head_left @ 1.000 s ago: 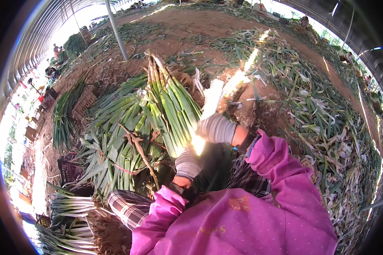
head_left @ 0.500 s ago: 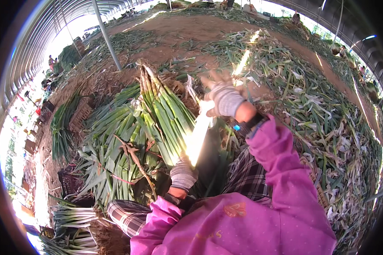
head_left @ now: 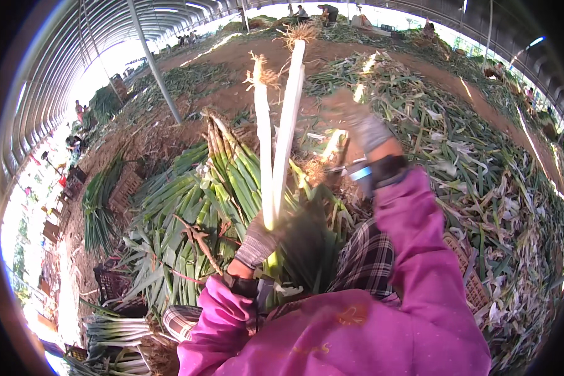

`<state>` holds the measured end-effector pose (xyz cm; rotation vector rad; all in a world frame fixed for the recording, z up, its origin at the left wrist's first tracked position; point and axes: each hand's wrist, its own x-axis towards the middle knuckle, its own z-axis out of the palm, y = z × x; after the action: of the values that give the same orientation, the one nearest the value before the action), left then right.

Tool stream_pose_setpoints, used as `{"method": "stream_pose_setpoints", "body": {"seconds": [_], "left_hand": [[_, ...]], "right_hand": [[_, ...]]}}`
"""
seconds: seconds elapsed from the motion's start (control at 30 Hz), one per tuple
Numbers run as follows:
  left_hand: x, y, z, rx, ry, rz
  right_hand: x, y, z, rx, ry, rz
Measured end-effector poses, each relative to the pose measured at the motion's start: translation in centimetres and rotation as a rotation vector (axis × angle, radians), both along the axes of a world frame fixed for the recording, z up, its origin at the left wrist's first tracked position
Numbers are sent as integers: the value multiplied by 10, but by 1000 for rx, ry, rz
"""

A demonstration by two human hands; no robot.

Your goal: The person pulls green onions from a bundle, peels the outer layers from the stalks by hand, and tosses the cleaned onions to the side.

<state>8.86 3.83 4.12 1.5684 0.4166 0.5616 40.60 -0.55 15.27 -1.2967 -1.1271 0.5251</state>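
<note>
My left hand (head_left: 257,243), in a grey knit glove, is closed around two long green onions (head_left: 286,125). Their white stems stand upright with shaggy roots at the top, and their dark green leaves hang down over my lap. My right hand (head_left: 361,122), gloved with the fingertips bare, is raised to the right of the stems and apart from them. Motion smears its fingers, so their pose is unclear. Just left of the held stems lies a heap of unpeeled green onions (head_left: 235,178).
Stripped leaves (head_left: 470,163) cover the ground at right. A brown dried stalk (head_left: 197,237) lies on the heap. White-stemmed onions (head_left: 116,329) sit at lower left, near a dark crate (head_left: 109,282). A tan crate (head_left: 467,269) is by my right side. A metal pole (head_left: 153,62) rises at far left.
The stems in my left hand now show as two upright white onions with roots, where a bright glare was. My right hand has moved right, away from them.
</note>
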Motion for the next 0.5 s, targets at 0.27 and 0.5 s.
{"method": "stream_pose_setpoints", "body": {"seconds": [0.27, 0.5], "left_hand": [[0, -6, 78, 263, 79, -17], [-8, 37, 180, 293, -189, 45]], "right_hand": [[-152, 38, 26, 282, 404, 186], [-200, 25, 134, -81, -328, 248]]}}
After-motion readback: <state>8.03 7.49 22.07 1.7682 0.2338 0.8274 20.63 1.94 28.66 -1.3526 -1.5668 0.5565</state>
